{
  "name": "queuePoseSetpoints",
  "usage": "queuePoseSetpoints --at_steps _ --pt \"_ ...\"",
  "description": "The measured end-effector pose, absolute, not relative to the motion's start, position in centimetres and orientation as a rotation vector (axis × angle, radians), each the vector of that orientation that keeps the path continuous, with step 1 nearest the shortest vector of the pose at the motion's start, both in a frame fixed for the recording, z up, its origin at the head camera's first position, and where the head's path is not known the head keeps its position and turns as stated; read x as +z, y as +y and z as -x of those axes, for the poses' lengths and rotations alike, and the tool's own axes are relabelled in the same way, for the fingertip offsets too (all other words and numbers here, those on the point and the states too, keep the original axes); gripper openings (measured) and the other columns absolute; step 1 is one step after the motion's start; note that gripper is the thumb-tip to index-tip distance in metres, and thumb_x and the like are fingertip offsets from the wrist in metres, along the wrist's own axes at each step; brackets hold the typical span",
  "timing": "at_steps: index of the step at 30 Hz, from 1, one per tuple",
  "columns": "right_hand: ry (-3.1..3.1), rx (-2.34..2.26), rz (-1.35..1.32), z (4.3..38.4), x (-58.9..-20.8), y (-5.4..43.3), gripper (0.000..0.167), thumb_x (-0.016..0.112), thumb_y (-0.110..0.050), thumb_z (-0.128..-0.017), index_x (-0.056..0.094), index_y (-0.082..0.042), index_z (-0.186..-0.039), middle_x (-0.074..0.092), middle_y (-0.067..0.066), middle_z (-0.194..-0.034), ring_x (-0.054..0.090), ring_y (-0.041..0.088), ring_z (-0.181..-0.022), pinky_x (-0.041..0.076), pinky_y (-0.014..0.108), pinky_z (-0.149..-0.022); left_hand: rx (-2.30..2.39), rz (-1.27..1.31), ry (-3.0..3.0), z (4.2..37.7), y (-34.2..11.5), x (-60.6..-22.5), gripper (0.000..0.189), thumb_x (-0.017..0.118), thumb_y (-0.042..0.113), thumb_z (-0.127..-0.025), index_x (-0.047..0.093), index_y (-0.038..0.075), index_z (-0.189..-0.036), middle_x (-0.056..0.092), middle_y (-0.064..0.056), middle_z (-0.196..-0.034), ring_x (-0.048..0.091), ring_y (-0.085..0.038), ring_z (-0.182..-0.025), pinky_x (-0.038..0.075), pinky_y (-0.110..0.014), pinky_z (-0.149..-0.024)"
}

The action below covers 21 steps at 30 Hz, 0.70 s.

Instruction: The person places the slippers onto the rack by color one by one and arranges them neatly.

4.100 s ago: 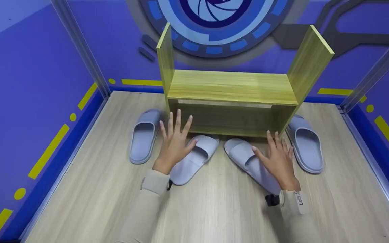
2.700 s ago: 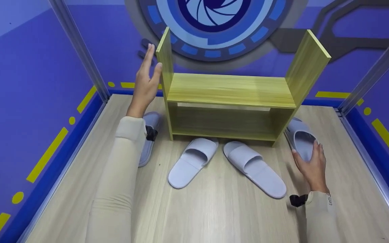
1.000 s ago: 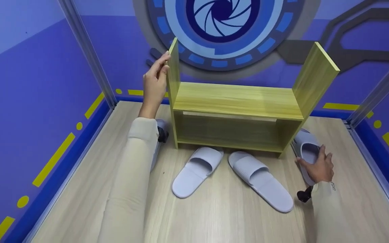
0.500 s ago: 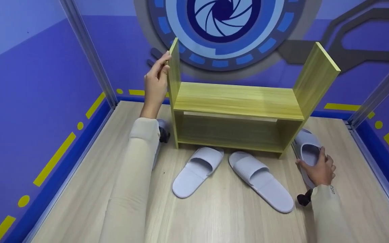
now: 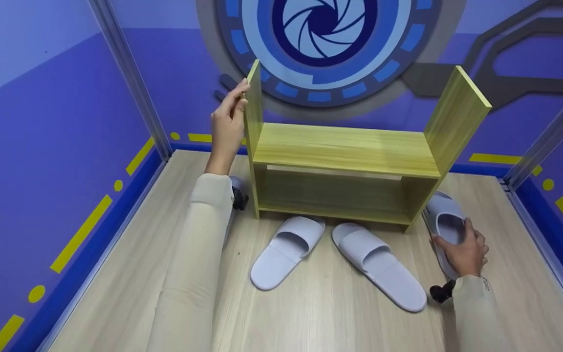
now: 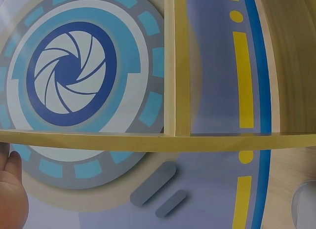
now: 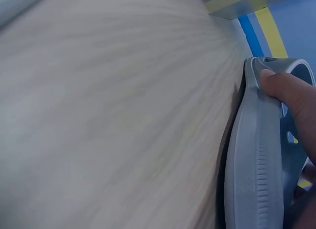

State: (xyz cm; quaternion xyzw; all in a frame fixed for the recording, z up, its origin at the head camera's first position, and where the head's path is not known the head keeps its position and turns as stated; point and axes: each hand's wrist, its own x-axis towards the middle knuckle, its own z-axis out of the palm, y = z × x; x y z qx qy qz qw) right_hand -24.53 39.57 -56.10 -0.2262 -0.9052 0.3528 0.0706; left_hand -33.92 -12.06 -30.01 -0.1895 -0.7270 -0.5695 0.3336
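My left hand rests its fingertips against the outer face of the left side panel of a light wooden shelf; the thumb is on that same side. At right, my right hand grips a grey slipper by its sides, behind the strap. Its thumb presses the slipper's near side in the right wrist view; the other fingers are partly hidden. Whether that slipper is off the floor I cannot tell.
Two pale slippers, one at left and one at right, lie angled before the shelf. Another slipper is mostly hidden behind the left sleeve. Blue walls enclose the wooden floor on three sides.
From above the middle slippers, my left hand has gone up to the shelf's left panel and my right hand over to the right slipper, gripping it. Little differs in the last second.
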Motion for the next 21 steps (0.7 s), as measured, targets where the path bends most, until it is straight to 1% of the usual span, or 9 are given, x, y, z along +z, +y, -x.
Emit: queuePoseSetpoints --at_steps 3,7,9,15,21 --pt "-2.723 1.068 0.704 24.2 -56.1 39.6 0.104 0.069 -0.047 -0.083 0.002 -0.018 -0.156 0.009 0.031 -0.155 0.016 0.054 -0.136 0.020 0.068 -0.102 -1.494 0.494 -1.899 33.5 -11.9 -29.9 0.034 0.049 0.012 -0.098 0.059 0.000 -0.128 0.054 -0.010 -0.140 0.051 -0.018 -0.130 0.043 -0.026 -0.104" --pt "-2.715 1.062 0.729 23.8 -55.8 39.5 0.102 0.068 -0.048 -0.083 0.003 -0.018 -0.156 0.010 0.030 -0.156 0.017 0.053 -0.138 0.021 0.068 -0.105 -1.508 0.473 -1.917 31.8 -11.4 -28.9 0.033 0.048 0.006 -0.098 0.057 -0.005 -0.127 0.053 -0.015 -0.140 0.050 -0.022 -0.130 0.042 -0.027 -0.105" --pt "-2.709 1.059 0.734 23.6 -55.7 39.5 0.102 0.068 -0.048 -0.084 0.003 -0.017 -0.156 0.011 0.030 -0.156 0.017 0.053 -0.139 0.021 0.067 -0.107 -1.520 0.473 -1.918 31.7 -11.4 -28.9 0.033 0.048 0.006 -0.098 0.057 -0.005 -0.128 0.053 -0.015 -0.140 0.050 -0.021 -0.131 0.042 -0.027 -0.106" --pt "-2.699 1.061 0.721 23.2 -55.6 39.4 0.102 0.068 -0.049 -0.083 0.004 -0.017 -0.156 0.013 0.030 -0.156 0.020 0.052 -0.139 0.022 0.065 -0.109 -1.502 0.475 -1.901 33.0 -11.8 -29.9 0.033 0.048 0.006 -0.098 0.057 -0.004 -0.128 0.052 -0.014 -0.141 0.050 -0.023 -0.131 0.043 -0.028 -0.105" --pt "-2.673 1.055 0.706 22.6 -55.2 38.9 0.103 0.069 -0.049 -0.082 0.005 -0.017 -0.156 0.015 0.032 -0.155 0.022 0.053 -0.137 0.024 0.067 -0.107 -1.496 0.482 -1.906 34.4 -12.2 -30.5 0.034 0.049 0.013 -0.098 0.059 0.003 -0.129 0.054 -0.006 -0.141 0.052 -0.016 -0.129 0.044 -0.025 -0.103"
